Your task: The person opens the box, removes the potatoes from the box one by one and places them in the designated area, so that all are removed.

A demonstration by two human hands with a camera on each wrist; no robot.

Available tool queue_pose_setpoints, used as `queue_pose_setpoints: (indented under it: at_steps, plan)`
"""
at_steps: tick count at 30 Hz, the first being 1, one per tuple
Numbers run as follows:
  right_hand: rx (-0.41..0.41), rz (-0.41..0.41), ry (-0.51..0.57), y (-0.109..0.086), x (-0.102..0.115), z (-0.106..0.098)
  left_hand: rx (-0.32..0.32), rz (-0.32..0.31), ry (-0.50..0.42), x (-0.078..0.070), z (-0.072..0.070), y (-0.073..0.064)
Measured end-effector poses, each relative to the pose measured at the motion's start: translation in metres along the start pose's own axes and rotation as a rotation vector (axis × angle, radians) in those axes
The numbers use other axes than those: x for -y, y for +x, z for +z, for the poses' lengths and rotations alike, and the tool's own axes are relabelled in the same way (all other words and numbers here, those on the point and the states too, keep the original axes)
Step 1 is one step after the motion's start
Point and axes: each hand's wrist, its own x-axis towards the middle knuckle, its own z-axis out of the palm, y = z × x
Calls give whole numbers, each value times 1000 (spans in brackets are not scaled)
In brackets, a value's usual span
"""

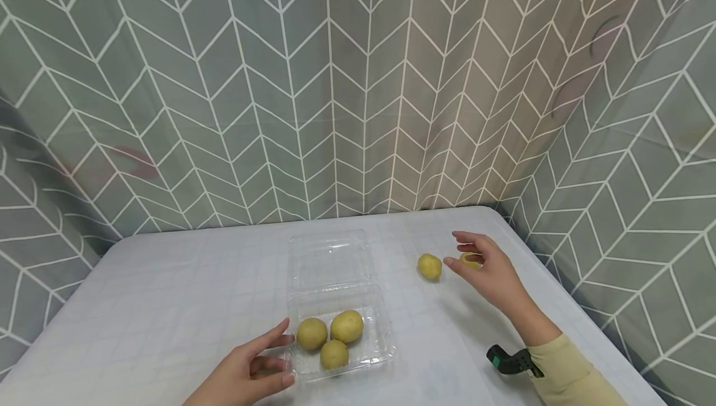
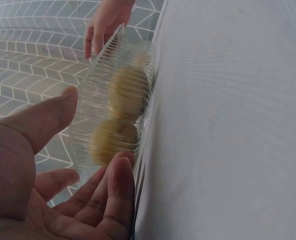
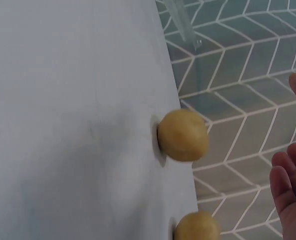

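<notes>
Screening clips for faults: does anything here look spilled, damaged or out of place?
Nothing stands out. Three round yellow items sit in the open clear container at the left hand; two loose ones lie on the table near the right hand. No spill or damage shows.

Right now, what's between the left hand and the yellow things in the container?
The ribbed clear wall of the container; the left wrist view shows it.

Curtained booth, room type unclear: chevron-patterned curtains (image 1: pixel 347 95) behind and beside white-clothed table (image 1: pixel 184 294).

Box (image 1: pixel 376 347) clear glossy plas., ribbed; potatoes (image 1: pixel 347 326) smooth, matt; curtain (image 1: pixel 347 95) cloth
</notes>
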Motion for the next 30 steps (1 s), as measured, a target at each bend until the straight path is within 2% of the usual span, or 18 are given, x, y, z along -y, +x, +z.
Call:
queue_pose_setpoints:
  at_steps: [5, 11, 30]
  plan:
    - [62, -59, 38, -4, 15, 6, 2, -5, -10, 0, 0, 0]
    - [90, -157, 98, -7, 29, 16, -1, -3, -2, 1, 0, 0]
    - [172, -193, 155, -10, 48, 41, 1, -22, -15, -1, 0, 1]
